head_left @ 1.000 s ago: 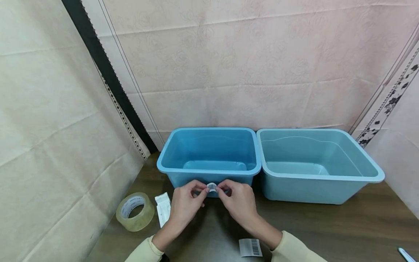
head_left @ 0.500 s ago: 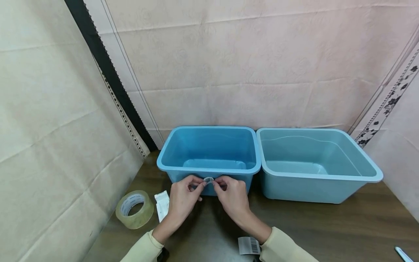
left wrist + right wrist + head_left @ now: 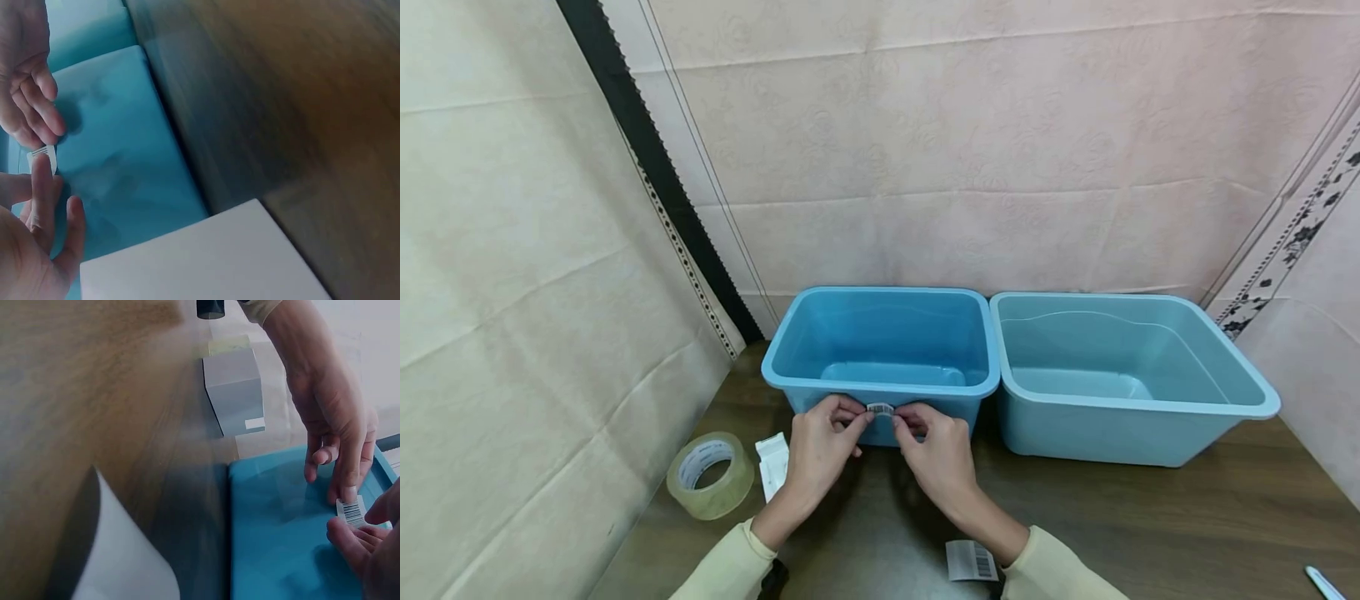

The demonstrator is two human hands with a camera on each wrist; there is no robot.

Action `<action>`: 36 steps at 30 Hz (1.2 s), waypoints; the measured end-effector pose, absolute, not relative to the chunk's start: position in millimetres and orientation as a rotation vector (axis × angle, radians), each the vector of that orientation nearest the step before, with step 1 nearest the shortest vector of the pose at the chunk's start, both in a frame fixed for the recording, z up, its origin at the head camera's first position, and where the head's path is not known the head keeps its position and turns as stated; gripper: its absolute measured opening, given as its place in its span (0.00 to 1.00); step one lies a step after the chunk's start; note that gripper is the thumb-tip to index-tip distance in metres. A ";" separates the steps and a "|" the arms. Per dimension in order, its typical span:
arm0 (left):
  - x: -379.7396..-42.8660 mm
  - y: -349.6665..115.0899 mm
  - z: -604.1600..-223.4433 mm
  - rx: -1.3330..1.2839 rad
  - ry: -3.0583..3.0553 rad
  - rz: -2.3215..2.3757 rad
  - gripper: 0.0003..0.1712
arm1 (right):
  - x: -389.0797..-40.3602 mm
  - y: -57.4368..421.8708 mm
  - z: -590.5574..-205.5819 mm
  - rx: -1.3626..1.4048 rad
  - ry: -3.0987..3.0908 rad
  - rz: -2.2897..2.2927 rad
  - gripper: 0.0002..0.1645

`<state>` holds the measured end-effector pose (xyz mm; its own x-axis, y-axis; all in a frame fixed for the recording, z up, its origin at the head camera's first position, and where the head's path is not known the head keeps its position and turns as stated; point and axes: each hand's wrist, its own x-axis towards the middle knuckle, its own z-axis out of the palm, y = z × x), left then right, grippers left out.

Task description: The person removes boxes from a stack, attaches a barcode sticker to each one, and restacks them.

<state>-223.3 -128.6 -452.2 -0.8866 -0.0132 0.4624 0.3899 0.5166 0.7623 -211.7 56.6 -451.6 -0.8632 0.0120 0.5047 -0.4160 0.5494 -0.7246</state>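
Apparently sticking work: left hand and right hand, fingers curled, pinch opposite ends of barcode label at darker tub's front wall, just below rim. Stuck or not, can't tell. Best hold it level, taut, then smooth outward from the middle. Count: two tubs (other is paler tub), two labels (loose label towards table's near edge), one tape roll, one white box, one pen-like stick.

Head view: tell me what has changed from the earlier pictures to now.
The barcode label, held by the left hand and right hand, has risen closer to the front rim of the darker tub. Both hands rose with it; neither let go. That tub, the paler tub, tape roll and loose label stayed put.
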 end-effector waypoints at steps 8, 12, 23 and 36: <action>-223.1 -135.9 -449.2 -0.329 -2.400 -1.143 0.07 | -210.1 64.5 -454.2 0.469 -2.318 1.543 0.07; -222.6 -135.4 -449.6 -0.434 -2.429 -1.392 0.03 | -214.4 67.5 -457.2 0.549 -2.314 1.805 0.19; -226.1 -135.1 -453.7 -0.423 -2.442 -1.520 0.20 | -219.6 70.3 -457.0 0.502 -2.351 1.931 0.25; -223.2 -136.5 -455.2 -0.431 -2.401 -1.601 0.20 | -219.7 80.1 -463.0 0.546 -2.368 2.037 0.27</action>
